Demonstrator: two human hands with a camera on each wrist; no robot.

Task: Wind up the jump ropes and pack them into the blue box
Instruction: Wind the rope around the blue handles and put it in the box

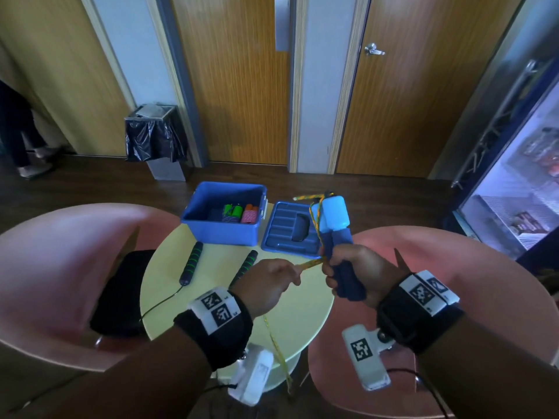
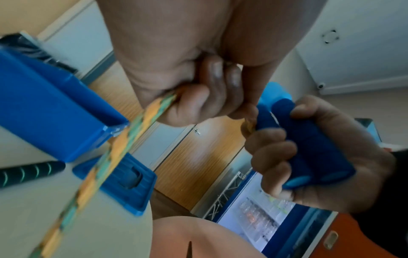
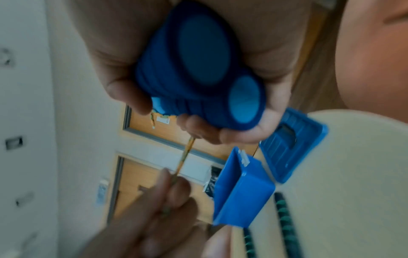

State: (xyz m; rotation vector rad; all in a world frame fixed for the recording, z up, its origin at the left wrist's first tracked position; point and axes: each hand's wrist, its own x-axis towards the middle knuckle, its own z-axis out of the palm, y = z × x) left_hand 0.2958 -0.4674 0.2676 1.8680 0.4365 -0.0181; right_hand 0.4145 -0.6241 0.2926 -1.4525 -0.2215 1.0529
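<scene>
My right hand (image 1: pixel 348 273) grips both blue handles (image 1: pixel 338 234) of a jump rope side by side, upright above the round table (image 1: pixel 290 300). Its yellow braided rope (image 1: pixel 308 264) runs taut from the handles to my left hand (image 1: pixel 269 282), which pinches it, then trails down off the table's front edge. In the left wrist view the rope (image 2: pixel 114 150) passes through my curled fingers (image 2: pixel 192 103). The open blue box (image 1: pixel 225 217) stands at the table's far side and holds several wound ropes (image 1: pixel 240 213). A black jump rope with green-striped handles (image 1: pixel 191 263) lies on the table.
The box's blue lid (image 1: pixel 290 229) lies flat to the right of the box. Pink chairs (image 1: pixel 60 267) flank the table, the left one holding a black bag (image 1: pixel 121 294). A bin (image 1: pixel 154 134), wooden doors and a lit fridge (image 1: pixel 520 189) stand beyond.
</scene>
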